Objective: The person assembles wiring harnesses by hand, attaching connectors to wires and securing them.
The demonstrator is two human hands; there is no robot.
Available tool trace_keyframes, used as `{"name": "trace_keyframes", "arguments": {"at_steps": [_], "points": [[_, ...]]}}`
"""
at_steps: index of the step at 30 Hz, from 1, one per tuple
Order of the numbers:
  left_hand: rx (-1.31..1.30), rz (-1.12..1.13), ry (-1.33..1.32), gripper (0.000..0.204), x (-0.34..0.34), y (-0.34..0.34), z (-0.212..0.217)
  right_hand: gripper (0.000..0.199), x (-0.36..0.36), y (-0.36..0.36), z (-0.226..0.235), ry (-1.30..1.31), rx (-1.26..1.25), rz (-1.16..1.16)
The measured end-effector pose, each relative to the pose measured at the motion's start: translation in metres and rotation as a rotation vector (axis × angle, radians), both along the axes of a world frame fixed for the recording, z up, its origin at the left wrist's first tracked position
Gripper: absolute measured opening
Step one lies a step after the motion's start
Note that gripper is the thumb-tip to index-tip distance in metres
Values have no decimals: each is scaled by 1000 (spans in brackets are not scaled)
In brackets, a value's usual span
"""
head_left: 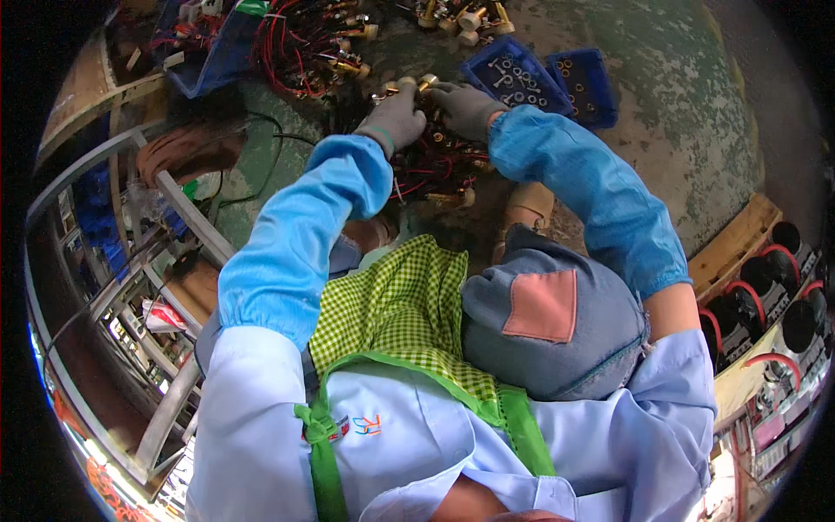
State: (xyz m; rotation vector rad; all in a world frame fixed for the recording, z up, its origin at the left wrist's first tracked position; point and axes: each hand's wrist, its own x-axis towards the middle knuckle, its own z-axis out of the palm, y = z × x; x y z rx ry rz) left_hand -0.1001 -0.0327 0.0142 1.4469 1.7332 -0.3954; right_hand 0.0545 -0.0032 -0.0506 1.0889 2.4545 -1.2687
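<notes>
Gloved fingers of the left hand [397, 119] and right hand [464, 110] bend close together about a small brass fitting [427, 82]; overlapped as they are, I cannot tell which hand grips it. Under them, red and black wires [439, 163] spread over the floor [674, 113] toward the knees. Just beside the right hand stands the edge of a blue tray [474, 66] of bolts, a second tray [600, 87] next to it. Rightward, worn floor stretches to a wooden board [738, 245]; leftward, a metal frame [193, 213] bounds the room.
</notes>
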Motion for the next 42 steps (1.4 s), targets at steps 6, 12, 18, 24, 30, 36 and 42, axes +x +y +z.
{"name": "trace_keyframes", "arguments": {"at_steps": [6, 12, 18, 24, 30, 36, 42], "points": [[-2, -202, 160, 44, -4, -18, 3, 54, -7, 20, -27, -290, -185, -3], [-144, -79, 92, 46, -11, -7, 5, 43, 15, 0, 15, -177, 277, 243], [241, 164, -552, 60, -25, 26, 17, 19, 53, -11, 70, 526, 322, -244], [28, -294, -750, 59, 33, 46, 52, 20, 79, -23, 70, 772, 369, -397], [91, -294, -507, 65, 48, 50, 23, 29, 93, -18, 42, 756, -178, -865], [160, -6, -741, 52, 57, 34, 5, 46, 111, -10, 42, 616, -726, -900], [249, 80, -764, 39, 61, 32, -21, 30, 110, -7, 49, 706, -474, -888]]}}
